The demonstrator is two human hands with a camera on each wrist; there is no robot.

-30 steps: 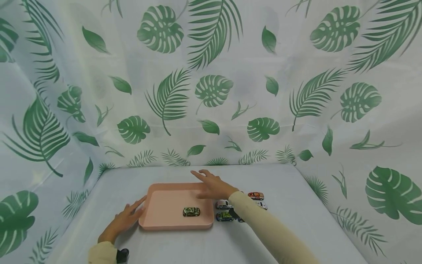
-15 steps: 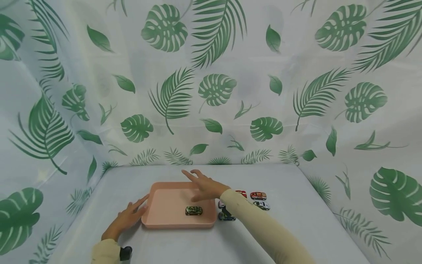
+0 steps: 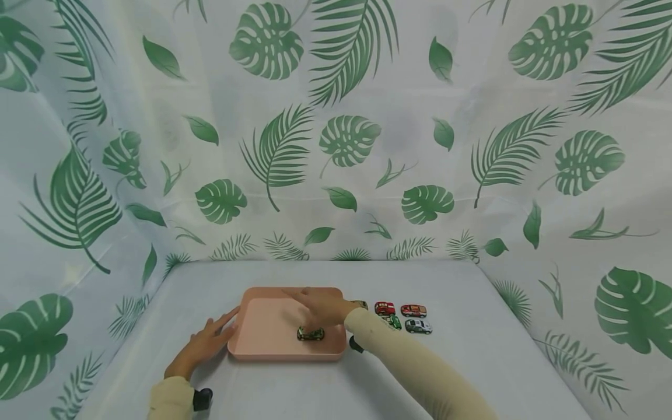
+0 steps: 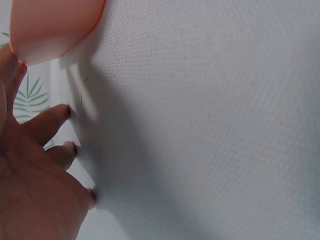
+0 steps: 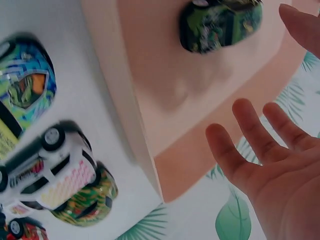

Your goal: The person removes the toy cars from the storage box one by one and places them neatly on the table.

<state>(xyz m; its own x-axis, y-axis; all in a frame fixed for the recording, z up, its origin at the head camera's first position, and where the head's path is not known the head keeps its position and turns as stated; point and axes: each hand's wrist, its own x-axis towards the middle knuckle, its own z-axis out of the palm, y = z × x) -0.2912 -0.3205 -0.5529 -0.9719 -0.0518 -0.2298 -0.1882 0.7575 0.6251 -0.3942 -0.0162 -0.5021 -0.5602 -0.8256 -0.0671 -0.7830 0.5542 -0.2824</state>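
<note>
A green camouflage toy car (image 3: 311, 334) sits in the pink tray (image 3: 262, 326), towards its right side. Over it hovers my right hand (image 3: 324, 310), overlapping the car's top in the head view. In the right wrist view the fingers are spread and the thumb (image 5: 302, 25) points towards the same car (image 5: 220, 27), with a gap showing between them. My left hand (image 3: 202, 349) is at the tray's left edge, fingers extended. From the left wrist, its fingertips meet the tray's outer wall (image 4: 55, 25) while other fingers touch the white tabletop.
Right of the tray are several toy cars, including a red one (image 3: 385, 308), an orange-red one (image 3: 413, 311), a white one (image 3: 418, 326) and a green one (image 3: 391, 321). A blue-green car (image 5: 25, 80) stands beside the tray wall. Leaf-printed curtains (image 3: 336, 175) enclose the table.
My right hand has moved left and then down over the camouflage car, uncovering more cars at the right. The left hand has stayed at the tray's edge. The head view has shifted slightly.
</note>
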